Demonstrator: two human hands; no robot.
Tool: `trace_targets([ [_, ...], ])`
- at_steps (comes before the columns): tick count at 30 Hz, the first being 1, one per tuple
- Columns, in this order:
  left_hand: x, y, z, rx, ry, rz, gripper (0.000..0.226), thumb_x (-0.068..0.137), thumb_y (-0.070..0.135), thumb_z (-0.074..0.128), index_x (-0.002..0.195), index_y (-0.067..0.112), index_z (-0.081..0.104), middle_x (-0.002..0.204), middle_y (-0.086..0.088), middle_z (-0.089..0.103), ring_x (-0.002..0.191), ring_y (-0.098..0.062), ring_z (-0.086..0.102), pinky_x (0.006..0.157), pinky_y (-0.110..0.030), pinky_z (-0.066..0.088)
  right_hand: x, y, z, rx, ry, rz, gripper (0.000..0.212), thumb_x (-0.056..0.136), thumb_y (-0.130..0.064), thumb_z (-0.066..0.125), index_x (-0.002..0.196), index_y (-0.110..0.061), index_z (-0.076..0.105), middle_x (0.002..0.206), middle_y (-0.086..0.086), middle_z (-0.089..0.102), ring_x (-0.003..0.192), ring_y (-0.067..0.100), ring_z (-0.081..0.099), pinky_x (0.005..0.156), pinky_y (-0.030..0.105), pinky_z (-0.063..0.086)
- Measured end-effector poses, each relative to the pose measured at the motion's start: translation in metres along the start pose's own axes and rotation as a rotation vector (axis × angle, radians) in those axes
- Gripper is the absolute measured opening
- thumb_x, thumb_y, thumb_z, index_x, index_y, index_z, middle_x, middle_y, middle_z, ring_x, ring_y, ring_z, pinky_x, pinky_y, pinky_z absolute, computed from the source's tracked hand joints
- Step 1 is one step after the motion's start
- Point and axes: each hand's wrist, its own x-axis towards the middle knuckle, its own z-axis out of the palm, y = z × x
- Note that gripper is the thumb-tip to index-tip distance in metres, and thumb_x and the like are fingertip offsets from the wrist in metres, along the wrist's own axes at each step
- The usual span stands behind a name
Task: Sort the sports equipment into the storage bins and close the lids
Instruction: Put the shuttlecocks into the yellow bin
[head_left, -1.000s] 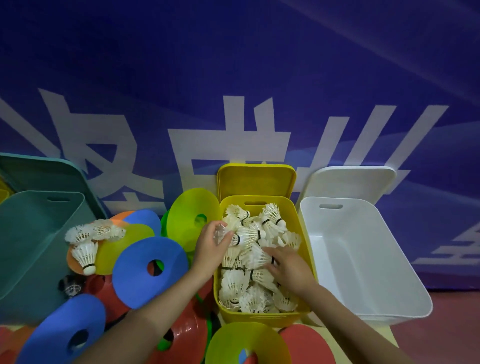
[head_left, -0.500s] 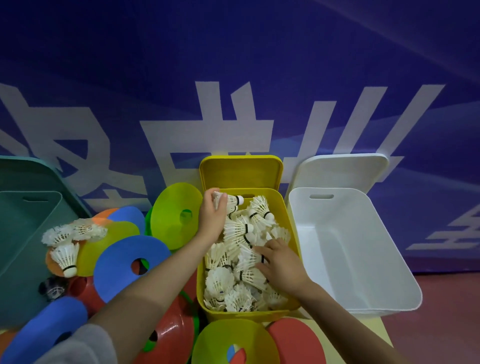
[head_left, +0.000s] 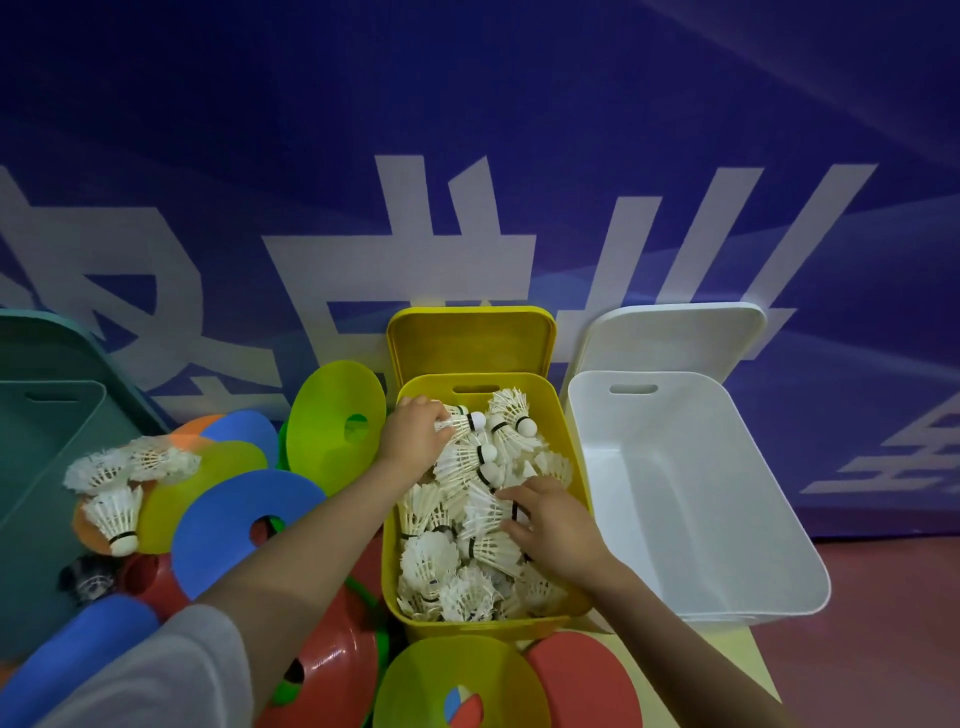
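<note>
Shuttlecock (head_left: 460, 418) pinched in left fingers (head_left: 434, 415) over yellow bin (head_left: 566, 457); right fingers (head_left: 511, 506) spread, pressing shuttlecock pile (head_left: 447, 561) beneath.

White bin (head_left: 691, 499) stands open with a bare interior, accessible from above. Yellow bin (head_left: 566, 431) is packed with shuttlecocks (head_left: 441, 561); both hands occupy its opening. Disc cones (head_left: 244, 519) crowd the ground left of it and at its near end. Upright lids and the banner wall (head_left: 467, 130) block the far side.
</note>
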Motion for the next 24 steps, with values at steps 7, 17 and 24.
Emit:
trace_targets([
  [7, -0.017, 0.001, -0.037, -0.217, 0.019, 0.176, 0.034, 0.094, 0.03, 0.055, 0.126, 0.02, 0.059, 0.127, -0.003, 0.054, 0.123, -0.02, 0.044, 0.101, -0.035, 0.039, -0.003, -0.011, -0.012, 0.133, 0.119, 0.076, 0.035, 0.089, -0.037, 0.059, 0.123, -0.028, 0.06, 0.111, -0.008, 0.056, 0.107, 0.008, 0.048, 0.082, 0.021, 0.039],
  [17, -0.094, -0.115, -0.107, -0.383, 0.281, 0.05, 0.024, 0.091, 0.017, 0.059, 0.114, 0.02, 0.063, 0.108, 0.003, 0.055, 0.103, -0.015, 0.053, 0.087, -0.032, 0.044, 0.047, -0.12, 0.007, 0.288, 0.205, -0.062, 0.027, 0.089, -0.032, 0.063, 0.114, -0.025, 0.066, 0.096, -0.008, 0.061, 0.09, 0.006, 0.054, 0.075, 0.021, 0.044],
  [24, -0.155, -0.253, -0.138, -0.237, 0.428, -0.362, 0.035, 0.081, 0.017, 0.066, 0.115, 0.012, 0.062, 0.113, -0.015, 0.058, 0.109, -0.034, 0.054, 0.095, -0.044, 0.044, 0.113, -0.225, 0.069, 0.377, 0.054, -0.208, 0.028, 0.086, -0.025, 0.066, 0.114, -0.02, 0.065, 0.092, -0.002, 0.061, 0.085, 0.01, 0.056, 0.078, 0.023, 0.045],
])
